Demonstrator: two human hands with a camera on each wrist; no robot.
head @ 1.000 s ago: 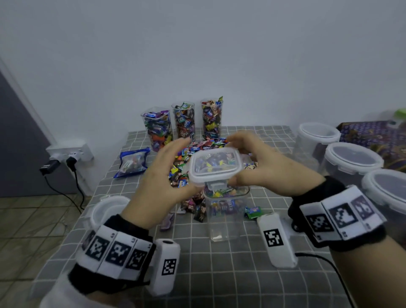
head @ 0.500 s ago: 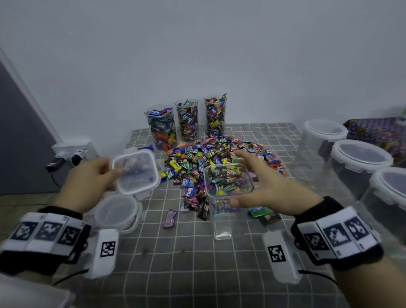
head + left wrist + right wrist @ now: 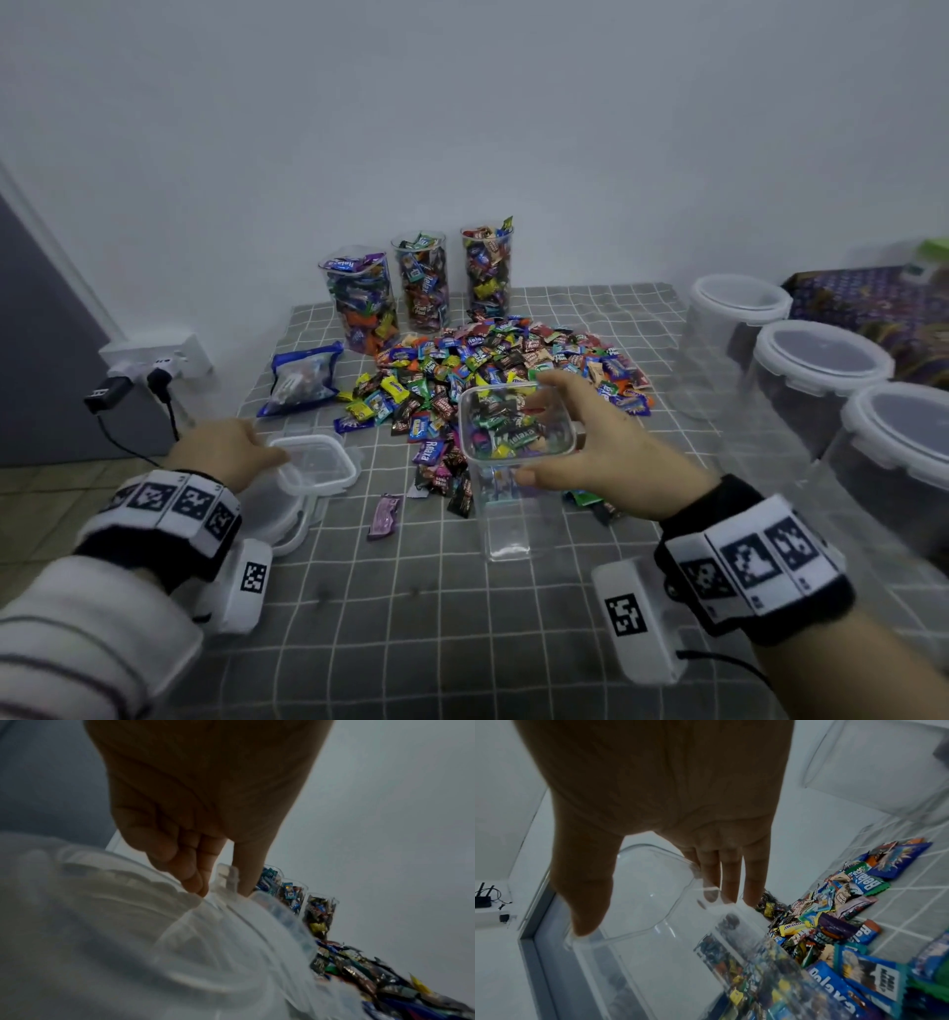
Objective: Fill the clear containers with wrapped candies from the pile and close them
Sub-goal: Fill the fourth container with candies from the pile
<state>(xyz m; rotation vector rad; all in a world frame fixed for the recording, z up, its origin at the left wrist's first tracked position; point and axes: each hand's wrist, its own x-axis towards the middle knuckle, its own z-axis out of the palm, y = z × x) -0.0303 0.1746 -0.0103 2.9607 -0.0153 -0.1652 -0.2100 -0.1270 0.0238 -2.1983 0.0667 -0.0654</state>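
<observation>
tall square clear container stands upright on the bench at the near edge of the candy pile, mouth uncovered; looks empty, the wrappers seen through its walls seem to be the pile behind, but can't be sure. right hand holds it at the rim, thumb on the near side and fingers over the far edge, so this grip is around the container top. its square lid is off to the left, low over or resting on a round white lid at the bench's left edge; contact not clear. left hand pinches that square lid at its edge, thumb and fingertips closed on the clip tab in the left wrist view. judged step: container opened, lid being parked, filling not yet started. next move likely calls for letting go of the lid so it lies flat and reachable, then the left hand scooping candies from the pile while the right steadies the tall narrow body, which could tip easily. three filled clear tumblers stand at the back by the wall, a blue candy bag left of the pile, one stray purple candy near the container, three big lidded round tubs on the right.
</observation>
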